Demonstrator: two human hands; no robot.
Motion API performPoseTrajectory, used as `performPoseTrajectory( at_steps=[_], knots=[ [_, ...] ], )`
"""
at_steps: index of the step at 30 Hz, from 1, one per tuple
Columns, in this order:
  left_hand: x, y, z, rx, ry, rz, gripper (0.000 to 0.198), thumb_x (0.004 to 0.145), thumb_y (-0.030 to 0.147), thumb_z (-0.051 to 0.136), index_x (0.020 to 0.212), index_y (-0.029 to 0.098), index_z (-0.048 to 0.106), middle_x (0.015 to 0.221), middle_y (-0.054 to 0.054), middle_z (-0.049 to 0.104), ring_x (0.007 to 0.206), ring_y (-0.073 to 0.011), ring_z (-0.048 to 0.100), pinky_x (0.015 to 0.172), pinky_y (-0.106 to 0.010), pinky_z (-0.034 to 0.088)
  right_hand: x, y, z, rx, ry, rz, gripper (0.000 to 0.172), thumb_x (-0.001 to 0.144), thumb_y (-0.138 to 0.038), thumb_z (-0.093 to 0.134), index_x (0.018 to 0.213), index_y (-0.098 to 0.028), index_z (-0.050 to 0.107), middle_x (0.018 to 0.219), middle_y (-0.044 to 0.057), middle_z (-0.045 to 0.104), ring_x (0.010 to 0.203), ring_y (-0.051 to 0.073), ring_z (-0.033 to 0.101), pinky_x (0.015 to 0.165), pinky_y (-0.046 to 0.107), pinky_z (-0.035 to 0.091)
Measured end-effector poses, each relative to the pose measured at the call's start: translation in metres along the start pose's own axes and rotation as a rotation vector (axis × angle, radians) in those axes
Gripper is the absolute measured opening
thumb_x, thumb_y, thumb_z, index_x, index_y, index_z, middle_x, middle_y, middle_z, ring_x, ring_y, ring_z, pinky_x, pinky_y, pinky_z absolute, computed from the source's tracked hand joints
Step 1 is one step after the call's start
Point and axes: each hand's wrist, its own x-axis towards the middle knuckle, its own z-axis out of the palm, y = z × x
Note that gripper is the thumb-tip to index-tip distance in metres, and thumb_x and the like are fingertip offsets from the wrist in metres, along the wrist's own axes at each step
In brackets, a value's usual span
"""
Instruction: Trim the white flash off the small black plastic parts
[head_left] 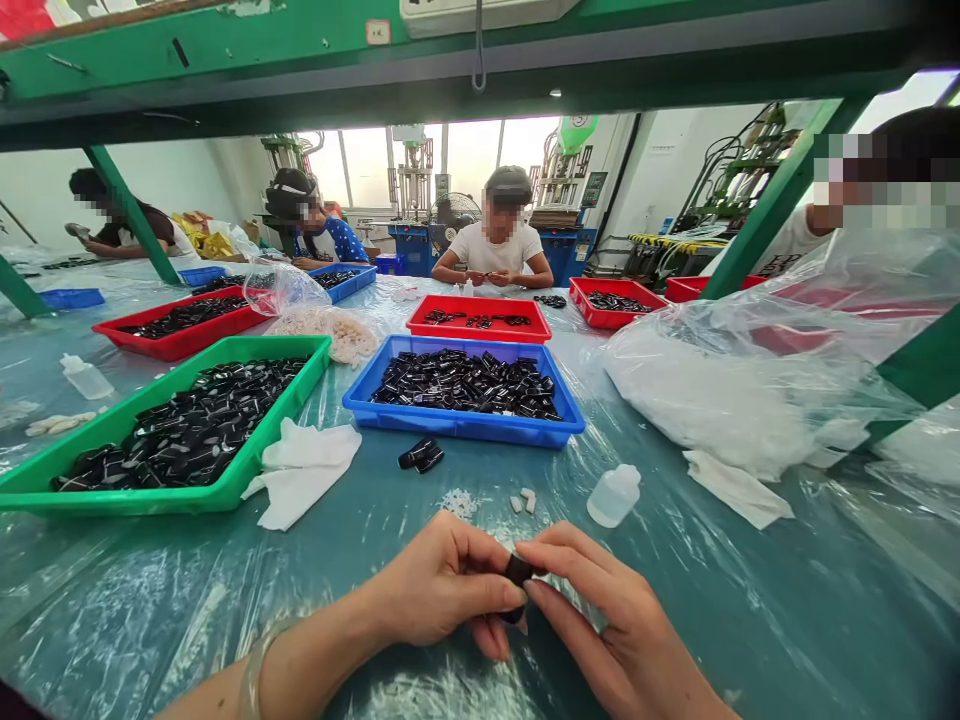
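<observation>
A small black plastic piece (519, 570) is pinched between the thumb and fingers of my left hand (442, 585). From the other side my right hand (600, 610) closes its thumb and fingertips on the same piece; whether they hold anything smaller is hidden. Just beyond the fingers lie a little heap of tiny white parts (459, 503) and a few short white plugs (523, 500). Two black pieces (421, 455) rest together farther out. A translucent squeeze bottle (615, 495) stands tilted-looking to the right.
Black pieces fill a blue tray (465, 425) ahead and a green tray (225, 495) to the left. White cloths (307, 465) lie beside them. A large clear bag (735, 390) sits at right. Green frame bars (787, 200) cross overhead and beside. Several co-workers sit around the table.
</observation>
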Motion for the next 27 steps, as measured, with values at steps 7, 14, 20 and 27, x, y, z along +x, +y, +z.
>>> performPoseTrajectory(
  at_steps=[7, 14, 20, 27],
  knots=[
    [0.0, 0.0, -0.003, -0.101, -0.02, 0.04, 0.029, 0.069, 0.036, 0.068, 0.072, 0.007, 0.069, 0.063, -0.007, 0.065, 0.052, -0.0112, 0.062, 0.048, -0.018, 0.049, -0.004, -0.003, -0.002, 0.031, -0.03, 0.108, 0.054, 0.075, -0.009, 0.061, 0.124, -0.026, 0.046, 0.099, 0.002, 0.057, 0.085, 0.015, 0.058, 0.078, 0.027, 0.051],
    [0.001, 0.004, -0.005, -0.007, -0.014, 0.111, 0.033, 0.075, 0.038, 0.06, 0.082, 0.009, 0.073, 0.054, -0.002, 0.056, 0.039, -0.0041, 0.042, 0.034, -0.013, 0.034, -0.007, 0.005, 0.007, -0.031, -0.021, 0.107, 0.076, 0.061, 0.003, 0.069, 0.124, -0.029, 0.042, 0.1, -0.001, 0.054, 0.086, 0.015, 0.056, 0.077, 0.024, 0.049],
    [0.003, 0.002, -0.006, -0.01, -0.034, 0.069, 0.034, 0.077, 0.037, 0.055, 0.08, 0.008, 0.073, 0.05, -0.001, 0.053, 0.037, -0.0038, 0.038, 0.033, -0.013, 0.031, -0.008, 0.009, 0.009, -0.024, 0.025, 0.075, 0.06, 0.067, -0.001, 0.07, 0.116, -0.027, 0.047, 0.096, -0.001, 0.055, 0.081, 0.014, 0.056, 0.074, 0.023, 0.049],
    [0.007, -0.002, -0.007, -0.088, -0.102, 0.076, 0.037, 0.079, 0.036, 0.05, 0.077, 0.007, 0.072, 0.07, -0.01, 0.065, 0.043, -0.0062, 0.047, 0.032, -0.013, 0.035, -0.007, 0.008, 0.011, 0.004, 0.043, 0.072, 0.051, 0.069, -0.004, 0.07, 0.11, -0.026, 0.048, 0.093, -0.002, 0.057, 0.079, 0.013, 0.057, 0.072, 0.022, 0.048]
  ],
)
